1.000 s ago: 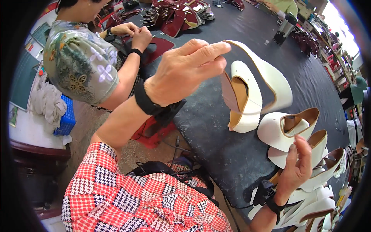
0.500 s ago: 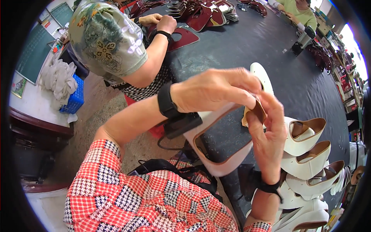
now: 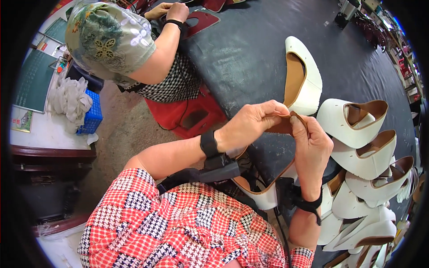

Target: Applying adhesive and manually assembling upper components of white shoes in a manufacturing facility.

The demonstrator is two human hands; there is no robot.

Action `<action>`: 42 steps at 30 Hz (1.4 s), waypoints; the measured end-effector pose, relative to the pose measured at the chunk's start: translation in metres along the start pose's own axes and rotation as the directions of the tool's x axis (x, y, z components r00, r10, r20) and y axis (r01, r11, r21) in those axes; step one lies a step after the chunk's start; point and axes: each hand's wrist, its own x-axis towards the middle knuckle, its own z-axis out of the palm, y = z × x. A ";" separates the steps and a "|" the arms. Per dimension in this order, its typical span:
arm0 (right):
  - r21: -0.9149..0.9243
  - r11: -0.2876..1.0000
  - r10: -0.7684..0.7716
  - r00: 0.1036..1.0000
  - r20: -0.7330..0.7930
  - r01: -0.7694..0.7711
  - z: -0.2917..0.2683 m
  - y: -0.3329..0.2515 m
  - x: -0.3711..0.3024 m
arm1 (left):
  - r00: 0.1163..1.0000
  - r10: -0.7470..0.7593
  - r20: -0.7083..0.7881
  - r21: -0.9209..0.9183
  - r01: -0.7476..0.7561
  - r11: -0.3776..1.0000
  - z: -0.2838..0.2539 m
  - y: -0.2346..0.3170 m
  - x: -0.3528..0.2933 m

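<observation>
My left hand (image 3: 250,124) and my right hand (image 3: 311,145) meet over the table's edge, thumbs and fingers pinching the brown-lined edge of a white shoe upper (image 3: 267,200). The upper hangs below as an open loop toward my lap, partly hidden by my left wrist and a dark strap. Just beyond my fingertips, another white shoe upper (image 3: 308,91) with tan lining lies on the black table (image 3: 250,58). What my fingertips press is too small to make out.
Several white uppers (image 3: 357,123) overlap in a row along the right. At the left a co-worker (image 3: 111,44) handles a dark red piece (image 3: 199,24) beside a red stool (image 3: 190,118). A blue crate (image 3: 91,114) holds pale cloth. A metal cup (image 3: 346,11) stands far off.
My view has tilted lower and the far upper shows more fully. Both hands have come together fingertip to fingertip, the left one lower, and the held upper hangs nearer my lap.
</observation>
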 end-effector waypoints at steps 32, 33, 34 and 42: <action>0.319 0.934 0.086 0.969 0.232 -0.159 0.012 0.068 -0.029 | 0.976 -0.105 -0.191 0.356 0.168 0.919 0.013 -0.027 -0.010; 0.384 0.887 0.155 0.949 0.273 -0.255 0.013 0.069 -0.028 | 0.975 -0.110 -0.193 0.355 0.174 0.918 0.013 -0.028 -0.009; 0.400 0.862 0.197 0.933 0.301 -0.311 0.012 0.067 -0.028 | 0.976 -0.119 -0.180 0.351 0.177 0.920 0.012 -0.028 -0.009; 0.201 0.961 0.119 0.941 0.317 -0.189 0.009 0.064 -0.025 | 0.984 -0.080 -0.158 0.486 0.148 0.861 0.012 -0.028 -0.010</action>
